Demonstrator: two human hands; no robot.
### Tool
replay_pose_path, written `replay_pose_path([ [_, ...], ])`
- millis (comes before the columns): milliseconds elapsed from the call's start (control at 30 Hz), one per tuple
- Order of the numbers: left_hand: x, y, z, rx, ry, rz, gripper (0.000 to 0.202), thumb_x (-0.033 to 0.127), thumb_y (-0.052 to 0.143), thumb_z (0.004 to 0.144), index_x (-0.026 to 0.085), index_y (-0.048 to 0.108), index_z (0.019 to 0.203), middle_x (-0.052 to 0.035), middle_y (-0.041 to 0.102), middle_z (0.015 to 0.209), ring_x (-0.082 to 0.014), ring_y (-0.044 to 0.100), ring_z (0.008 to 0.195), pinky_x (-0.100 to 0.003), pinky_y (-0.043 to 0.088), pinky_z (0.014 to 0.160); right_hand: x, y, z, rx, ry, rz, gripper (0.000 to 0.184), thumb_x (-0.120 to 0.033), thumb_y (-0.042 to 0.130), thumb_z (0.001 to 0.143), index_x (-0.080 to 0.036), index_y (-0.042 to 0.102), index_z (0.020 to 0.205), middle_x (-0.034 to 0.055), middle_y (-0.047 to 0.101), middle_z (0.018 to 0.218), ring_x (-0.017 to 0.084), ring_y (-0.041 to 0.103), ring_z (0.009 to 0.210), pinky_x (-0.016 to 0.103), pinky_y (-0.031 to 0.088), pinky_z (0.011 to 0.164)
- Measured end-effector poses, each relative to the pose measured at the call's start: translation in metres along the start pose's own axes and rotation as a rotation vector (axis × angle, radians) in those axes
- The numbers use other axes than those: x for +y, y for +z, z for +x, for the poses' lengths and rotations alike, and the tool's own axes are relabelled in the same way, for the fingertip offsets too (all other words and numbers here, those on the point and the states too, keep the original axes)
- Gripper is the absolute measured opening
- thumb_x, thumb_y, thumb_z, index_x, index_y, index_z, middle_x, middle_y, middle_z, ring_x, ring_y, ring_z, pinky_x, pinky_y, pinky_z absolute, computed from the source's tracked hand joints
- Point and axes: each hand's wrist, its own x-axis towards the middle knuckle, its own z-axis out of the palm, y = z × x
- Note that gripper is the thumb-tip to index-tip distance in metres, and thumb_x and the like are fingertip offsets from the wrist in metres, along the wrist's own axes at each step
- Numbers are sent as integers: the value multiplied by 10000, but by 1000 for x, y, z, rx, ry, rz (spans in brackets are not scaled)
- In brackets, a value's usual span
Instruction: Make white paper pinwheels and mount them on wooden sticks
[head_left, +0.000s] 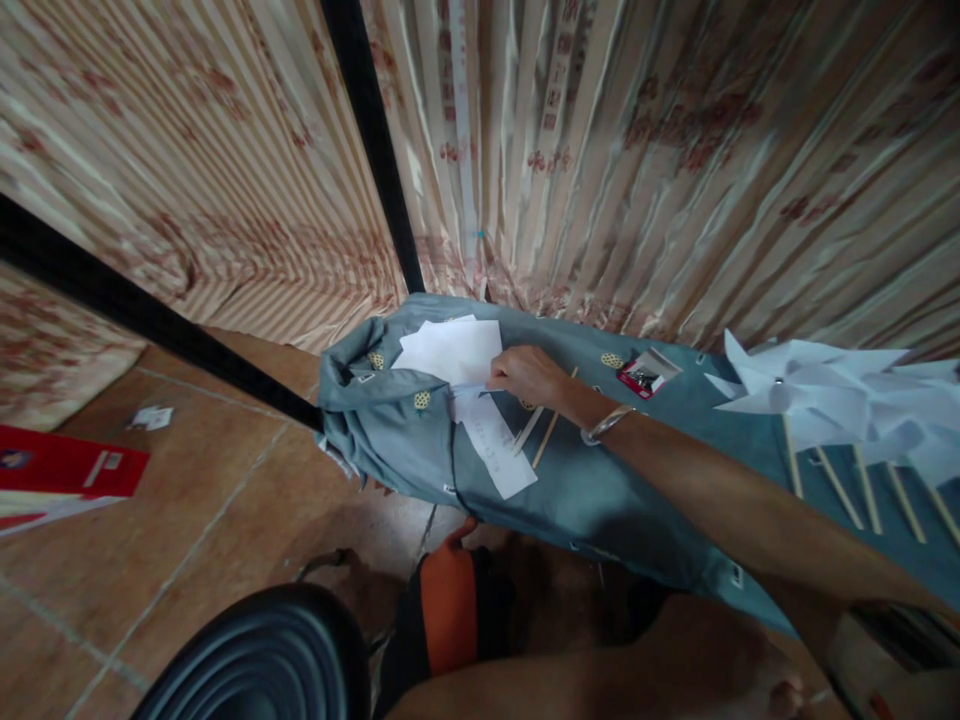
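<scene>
My right hand (529,375) reaches in from the right over a narrow surface covered with grey-green cloth. Its fingers are closed at the right edge of a stack of white paper sheets (450,352), pinching paper there. Below the hand a white paper strip with faint writing (499,450) slants toward the near edge. Two thin wooden sticks (547,438) lie beside it under my wrist. A fold of the cloth (401,385) covers part of the paper stack. My left hand cannot be made out.
Several white paper pinwheels (817,385) on wooden sticks lie at the right. A small red-and-white box (646,375) sits behind my forearm. Black poles (379,140) stand at the left, a curtain (540,150) behind. A black round stool (262,660) is near me.
</scene>
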Motion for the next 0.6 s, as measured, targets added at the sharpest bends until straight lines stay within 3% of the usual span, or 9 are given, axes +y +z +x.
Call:
replay_pose_path([
  [233, -2, 2, 0, -8, 5, -41, 223, 230, 463, 896, 151, 660, 826, -36, 718, 886, -159, 675, 804, -215, 464, 594, -1, 1, -1, 76, -176, -149, 240, -270, 528, 940, -90, 681, 978, 160, 712, 978, 237, 632, 976, 310, 424, 831],
  [433, -3, 4, 1, -20, 12, -25, 232, 232, 463, 889, 144, 659, 802, -49, 715, 860, -167, 671, 781, -223, 462, 582, 7, -1, 2, 38, -77, -91, 259, -329, 546, 934, -122, 702, 935, 132, 726, 995, 222, 644, 948, 285, 421, 762],
  [600, -5, 7, 2, 9, 38, -35, 206, 231, 490, 877, 145, 663, 806, -56, 707, 818, -173, 670, 769, -234, 474, 600, 12, 1, 2, 30, -102, -117, 236, -308, 556, 928, -118, 697, 927, 128, 726, 979, 223, 639, 943, 289, 415, 757],
])
